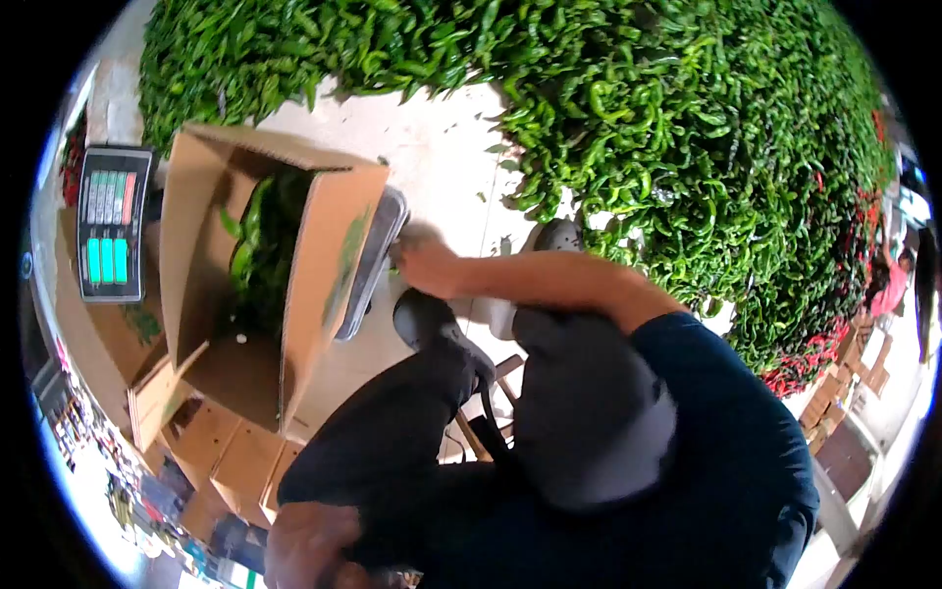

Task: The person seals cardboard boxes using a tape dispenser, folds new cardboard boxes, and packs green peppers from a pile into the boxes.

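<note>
My right hand (428, 265) reaches down between my legs to the edge of the dark scale platform (378, 257); its fingers are smeared and lie close to a blurred dark patch. An open cardboard box (334, 240) stands tilted in view over that platform, with green chili peppers (257, 236) inside. My left hand (312, 542) is low at the lower left beside my dark trouser leg, blurred, with its fingers partly hidden. Left of the box, the scale's display (113, 224) glows green beside its keypad.
A broad heap of green peppers (667, 128) covers the floor ahead and to the right, with red peppers (810, 363) at its edge. More cardboard boxes (235, 461) stand at the lower left. A person in a pink top (891, 290) is at the far right.
</note>
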Motion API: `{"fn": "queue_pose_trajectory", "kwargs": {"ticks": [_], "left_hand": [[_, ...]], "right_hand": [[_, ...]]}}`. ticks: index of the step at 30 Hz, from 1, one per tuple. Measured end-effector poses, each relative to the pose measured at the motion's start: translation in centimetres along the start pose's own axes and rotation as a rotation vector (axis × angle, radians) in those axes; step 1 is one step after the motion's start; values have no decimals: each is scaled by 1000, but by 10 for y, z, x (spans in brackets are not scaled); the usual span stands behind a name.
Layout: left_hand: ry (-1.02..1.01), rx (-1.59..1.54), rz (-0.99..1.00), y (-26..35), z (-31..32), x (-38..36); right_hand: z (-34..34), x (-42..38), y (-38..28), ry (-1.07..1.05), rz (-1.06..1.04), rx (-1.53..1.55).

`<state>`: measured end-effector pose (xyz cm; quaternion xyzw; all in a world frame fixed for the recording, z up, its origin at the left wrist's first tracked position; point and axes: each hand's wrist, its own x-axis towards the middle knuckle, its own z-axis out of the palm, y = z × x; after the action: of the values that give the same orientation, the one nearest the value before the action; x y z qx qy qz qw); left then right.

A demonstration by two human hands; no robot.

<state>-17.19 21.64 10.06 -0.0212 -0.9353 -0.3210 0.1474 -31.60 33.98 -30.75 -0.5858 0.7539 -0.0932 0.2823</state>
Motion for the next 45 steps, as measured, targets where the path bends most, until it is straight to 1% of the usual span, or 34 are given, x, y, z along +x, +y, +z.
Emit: {"fn": "queue_pose_trajectory", "kwargs": {"ticks": [1, 3, 6, 7, 8, 9, 10, 12, 13, 14, 15, 17, 18, 19, 20, 21, 22, 23, 24, 26, 27, 28, 29, 30, 33, 35, 36, 37, 38, 39, 41, 42, 43, 45], "left_hand": [[45, -30, -70, 3, 4, 9], [125, -90, -220, 17, 15, 22], [269, -103, -269, 22, 23, 24], [306, -48, -170, 19, 27, 18], [342, 8, -73, 16, 33, 8], [380, 65, 27, 13, 36, 1], [215, -17, -103, 15, 28, 5], [-126, -169, -351, 20, 4, 21], [-240, -164, -323, 16, 1, 29], [-353, -156, -295, 9, -1, 39], [-466, -144, -267, 7, 1, 50], [-710, -193, -390, 16, 13, 79], [-834, -216, -458, 21, 23, 94], [-874, -313, -498, 22, 41, 108], [-913, -410, -540, 20, 63, 120], [-932, -456, -554, 11, 84, 129], [-952, -500, -564, 0, 109, 137], [-1010, -388, -548, -16, 143, 143], [-1067, -322, -546, -33, 183, 154], [-984, -307, -598, -79, 277, 165], [-941, -249, -504, -109, 329, 171], [-918, -120, -450, -113, 358, 194], [-833, -85, -459, -132, 396, 203], [-779, -94, -492, -137, 420, 219], [-652, -23, -590, -136, 458, 243], [-681, -64, -601, -137, 474, 240], [-686, -102, -606, -137, 485, 231], [-692, -139, -611, -130, 489, 229], [-748, -185, -668, -127, 490, 231], [-733, -253, -659, -125, 492, 227], [-709, -396, -636, -112, 501, 211], [-772, -427, -666, -103, 495, 209], [-716, -433, -631, -101, 498, 202], [-753, -439, -671, -94, 498, 199]], "right_hand": [[2, -8, 1, 65, -22, 75], [0, -16, 9, -8, 56, 99], [-20, -34, 29, -145, 380, 335], [-41, -53, 43, 9, 397, 349], [-38, -71, 61, 141, 419, 337], [-57, -89, 78, -69, 487, 279], [-57, -109, 93, 33, 565, 272], [-73, -155, 110, 386, 732, 402], [-84, -173, 117, 352, 897, 517], [-85, -189, 122, 430, 991, 455], [-106, -203, 119, 441, 1160, 867], [-89, -221, 120, 809, 1196, 1284], [-66, -224, 123, 914, 1182, 1391], [-44, -226, 126, 1017, 1165, 1499], [-35, -227, 123, 1063, 1215, 1569], [-45, -226, 117, 1081, 1274, 1574], [-40, -227, 118, 1164, 1292, 1471], [-35, -228, 120, 1245, 1310, 1364], [-52, -232, 117, 1145, 1380, 1190], [-31, -235, 131, 1084, 1305, 707], [-38, -234, 131, 998, 1268, 453], [-38, -232, 133, 959, 1264, 452], [-52, -231, 133, 800, 1375, 553], [-62, -233, 135, 763, 1401, 567], [-69, -244, 146, 715, 1394, 645], [-61, -235, 153, 724, 1385, 507], [-66, -239, 156, 681, 1390, 555], [-72, -210, 157, 658, 1455, 603], [-77, -215, 157, 636, 1452, 653], [-82, -217, 156, 622, 1442, 703], [-71, -222, 154, 735, 1393, 706], [-67, -223, 152, 795, 1363, 702], [-63, -224, 151, 834, 1336, 687], [-55, -227, 152, 877, 1302, 710]]}}
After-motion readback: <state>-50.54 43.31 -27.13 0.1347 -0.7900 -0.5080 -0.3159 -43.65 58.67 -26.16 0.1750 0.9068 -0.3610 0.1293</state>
